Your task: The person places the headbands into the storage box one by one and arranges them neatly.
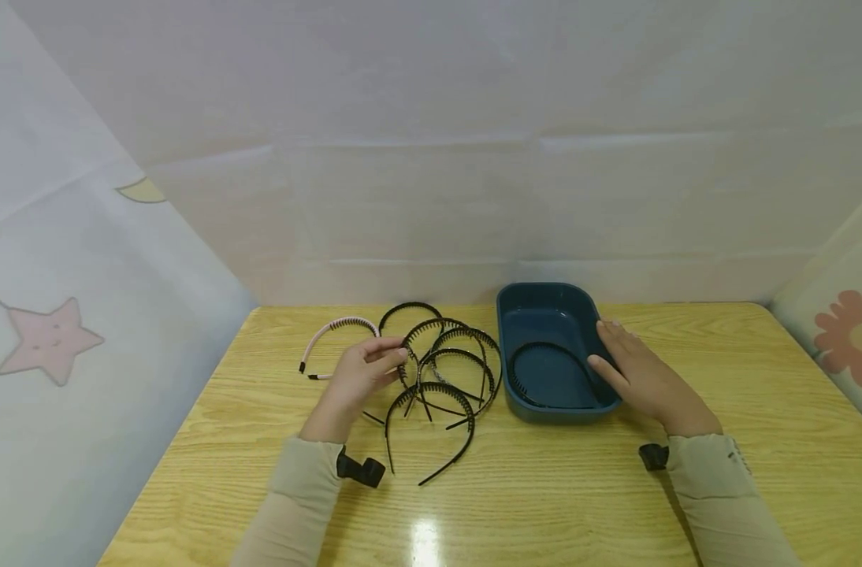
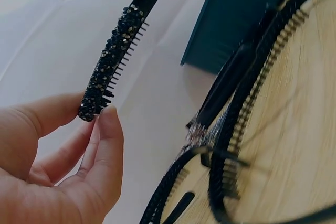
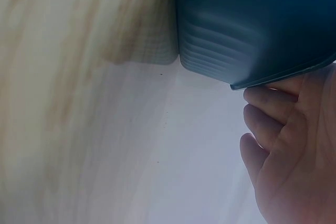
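My left hand pinches one end of a black headband with comb teeth, and dark glittering stones cover that end in the left wrist view. Around and beneath it lie several more black toothed headbands, overlapping in a heap on the table. A pink headband lies behind my left hand. To the right stands a dark blue plastic basin, with one black headband inside. My right hand rests on the basin's right rim, its fingers extended; the right wrist view shows the fingertips beside the rim.
The wood-grain table ends at the back against a pale hanging sheet. A side sheet with a pink star hangs at left, and one with a red flower at right.
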`<state>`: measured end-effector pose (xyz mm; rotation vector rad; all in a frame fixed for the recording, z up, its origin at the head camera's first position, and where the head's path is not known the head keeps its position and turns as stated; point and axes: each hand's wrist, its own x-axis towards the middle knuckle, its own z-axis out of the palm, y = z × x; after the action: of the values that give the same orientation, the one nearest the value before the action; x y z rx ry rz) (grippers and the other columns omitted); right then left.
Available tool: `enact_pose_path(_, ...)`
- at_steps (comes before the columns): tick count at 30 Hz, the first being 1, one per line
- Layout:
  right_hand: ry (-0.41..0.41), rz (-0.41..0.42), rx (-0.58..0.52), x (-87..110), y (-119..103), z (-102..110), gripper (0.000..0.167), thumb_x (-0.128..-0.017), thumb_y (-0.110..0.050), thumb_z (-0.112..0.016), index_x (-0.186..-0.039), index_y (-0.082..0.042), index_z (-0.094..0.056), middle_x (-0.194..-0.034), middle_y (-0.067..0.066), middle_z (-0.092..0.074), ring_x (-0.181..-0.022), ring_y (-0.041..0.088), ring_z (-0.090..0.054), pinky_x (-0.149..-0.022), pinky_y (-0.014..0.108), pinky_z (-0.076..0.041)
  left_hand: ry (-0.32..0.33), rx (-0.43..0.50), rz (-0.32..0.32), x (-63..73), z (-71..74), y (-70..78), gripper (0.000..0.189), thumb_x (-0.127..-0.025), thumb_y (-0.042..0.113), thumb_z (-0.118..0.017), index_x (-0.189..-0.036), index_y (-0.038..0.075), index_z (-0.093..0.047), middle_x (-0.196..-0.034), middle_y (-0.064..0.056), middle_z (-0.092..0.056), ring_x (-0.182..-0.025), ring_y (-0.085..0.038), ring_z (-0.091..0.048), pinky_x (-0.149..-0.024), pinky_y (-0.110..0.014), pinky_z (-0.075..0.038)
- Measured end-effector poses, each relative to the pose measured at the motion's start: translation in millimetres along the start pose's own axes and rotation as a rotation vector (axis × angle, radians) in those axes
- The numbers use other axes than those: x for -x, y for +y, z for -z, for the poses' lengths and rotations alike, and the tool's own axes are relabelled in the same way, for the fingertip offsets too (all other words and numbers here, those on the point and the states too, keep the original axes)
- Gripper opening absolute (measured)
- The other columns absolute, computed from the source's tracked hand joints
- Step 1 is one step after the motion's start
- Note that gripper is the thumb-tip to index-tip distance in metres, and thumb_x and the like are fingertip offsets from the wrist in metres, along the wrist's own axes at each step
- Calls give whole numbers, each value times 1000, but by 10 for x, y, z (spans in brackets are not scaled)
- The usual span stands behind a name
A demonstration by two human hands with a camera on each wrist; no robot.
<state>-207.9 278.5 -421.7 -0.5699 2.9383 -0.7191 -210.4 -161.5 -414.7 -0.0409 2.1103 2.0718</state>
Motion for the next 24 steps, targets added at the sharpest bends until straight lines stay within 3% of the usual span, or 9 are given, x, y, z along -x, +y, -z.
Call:
enact_pose_path(6, -4, 4, -1, -9, -2, 0, 75, -110, -47, -39, -162, -1, -11, -165, 29, -9, -152, 47, -6, -125, 55, -3, 16, 83, -6, 20, -107, 5, 43, -98, 11, -69, -138, -3, -57, -119, -10, -65, -118, -29, -60, -92, -29, -57)
enact_pose_path(11, -6, 10, -2, -15, 0, 1, 75, -110, -46, -40, -162, 0, -11, -165, 29, -9, -152, 48, -7, -125, 55, -3, 25, 147, 4, 17, -220, 15, 44, -98, 12, -69, -138, -2, -57, -117, -8, -64, -113, -24, -61, -90, -28, -57)
enact_pose_path(18, 0, 5, -5, 2, 24, 10, 75, -110, -46, -40, -162, 0, -11, -165, 29, -9, -152, 48, -7, -125, 54, -3, 31, 225, -18, -27, -445, 51, 39, -99, 8, -67, -136, -2, -59, -119, -10, -63, -112, -21, -62, -93, -31, -56)
enact_pose_path(24, 4, 7, -4, 1, 46, 6, 75, -110, -45, -40, -161, 0, -11, -165, 29, -9, -152, 48, -7, -125, 55, -3, 48, 289, -39, -79, -654, 127, 38, -98, 8, -69, -134, 0, -61, -115, -7, -64, -104, -17, -64, -89, -28, -58)
